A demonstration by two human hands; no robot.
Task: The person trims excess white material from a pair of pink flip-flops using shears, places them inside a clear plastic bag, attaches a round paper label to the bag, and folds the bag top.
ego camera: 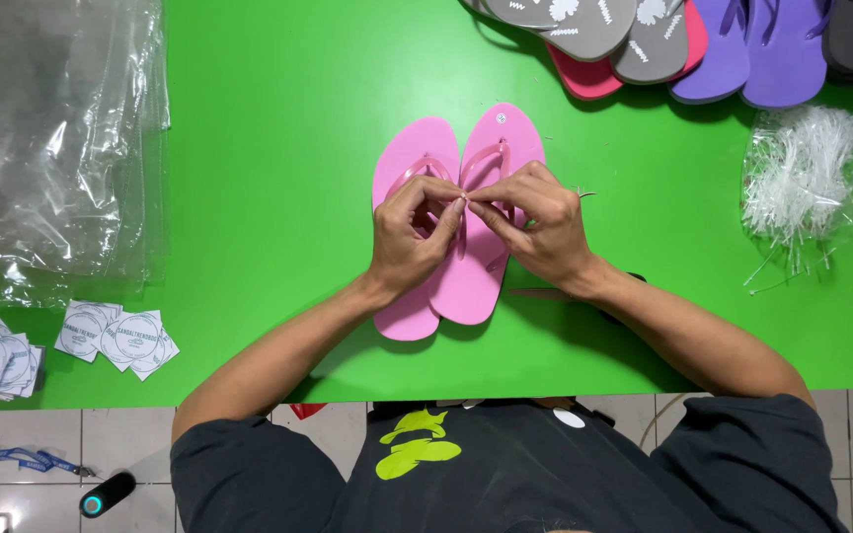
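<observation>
Green table (269, 148), left hand (409, 237) and right hand (535, 227) pinched together over pink flip-flops (471, 276)

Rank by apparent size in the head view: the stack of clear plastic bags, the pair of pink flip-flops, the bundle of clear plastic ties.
1. Stack of clear plastic bags, largest by far.
2. Pair of pink flip-flops, partly covered by both hands.
3. Bundle of clear plastic ties, smallest.

Your table (278, 118) is flat bright green. At centre frame, the flip-flops (466, 266) are solid pink, straps included. Upper right: grey soles (584, 25) with white leaf prints, one coral-red sole (584, 79), purple pair (742, 49). Lower left, white round-printed labels (116, 336). Your shirt (505, 474), bottom centre, is dark charcoal with a lime-yellow graphic.
</observation>
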